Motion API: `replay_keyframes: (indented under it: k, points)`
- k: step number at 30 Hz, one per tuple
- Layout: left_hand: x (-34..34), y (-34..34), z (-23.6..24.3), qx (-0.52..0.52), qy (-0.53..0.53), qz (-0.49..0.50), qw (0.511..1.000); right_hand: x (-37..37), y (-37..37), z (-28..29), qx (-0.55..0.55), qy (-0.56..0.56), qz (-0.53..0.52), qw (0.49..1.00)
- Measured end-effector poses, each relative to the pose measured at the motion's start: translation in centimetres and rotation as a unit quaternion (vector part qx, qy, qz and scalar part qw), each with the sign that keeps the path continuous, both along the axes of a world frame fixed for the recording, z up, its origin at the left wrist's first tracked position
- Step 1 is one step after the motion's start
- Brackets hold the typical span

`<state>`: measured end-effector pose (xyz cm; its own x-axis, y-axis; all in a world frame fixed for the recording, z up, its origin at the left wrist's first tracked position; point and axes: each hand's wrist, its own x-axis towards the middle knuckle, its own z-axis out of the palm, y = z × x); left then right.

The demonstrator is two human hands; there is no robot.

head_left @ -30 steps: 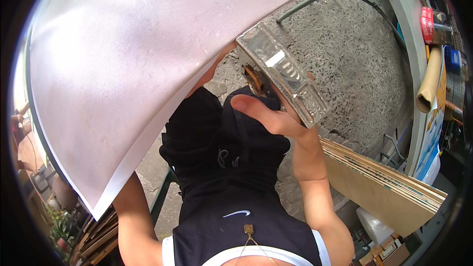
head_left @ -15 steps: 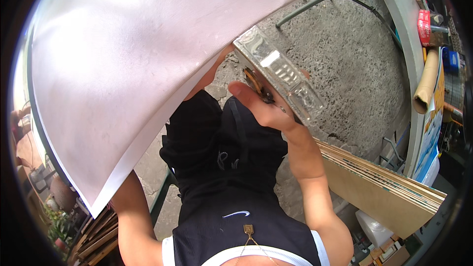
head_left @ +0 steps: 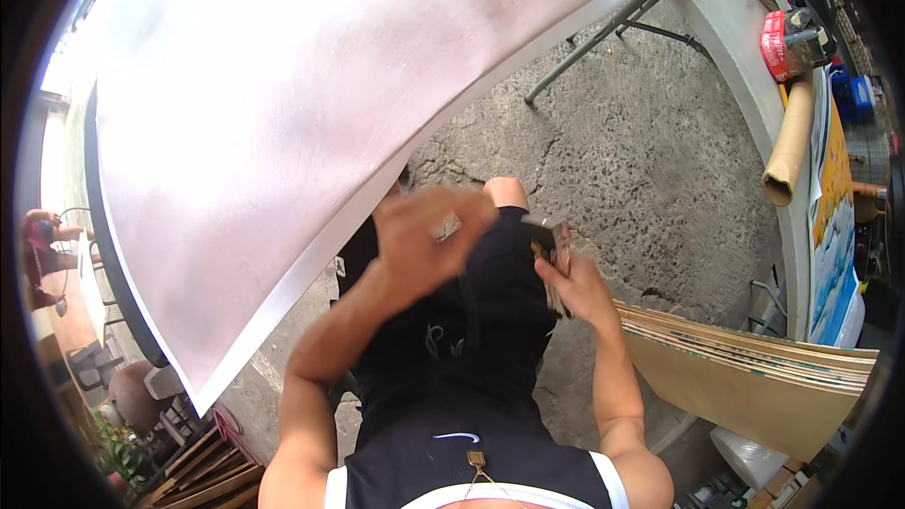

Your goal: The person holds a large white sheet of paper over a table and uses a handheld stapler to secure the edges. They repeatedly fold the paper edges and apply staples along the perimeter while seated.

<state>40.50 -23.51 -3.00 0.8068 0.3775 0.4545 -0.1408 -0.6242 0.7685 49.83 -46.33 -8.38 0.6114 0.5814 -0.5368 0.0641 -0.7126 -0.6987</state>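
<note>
The large white, pink-tinged flat sheet lies ahead and to the left of my hands, its long near edge running slantwise from lower left to upper right. My left hand is the nearer one, just beside that edge, fingers partly curled; it is blurred, so I cannot tell whether it pinches anything. My right hand, well apart from the sheet, is closed around a silvery, hard-edged object, its long axis pointing roughly away from my body.
</note>
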Motion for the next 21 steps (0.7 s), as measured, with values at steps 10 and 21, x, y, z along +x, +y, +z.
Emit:
replay_keyframes:
  k: [10,21]
  points:
    - [1.6,0.8,11.1,0.296,-0.007,0.213,0.931,-1.3,-2.0,-2.3,-0.071,0.080,0.168,0.980]
    - [3.4,1.6,9.2,0.349,0.014,0.283,0.893,1.0,-1.6,-5.8,-0.109,0.093,0.239,0.960]
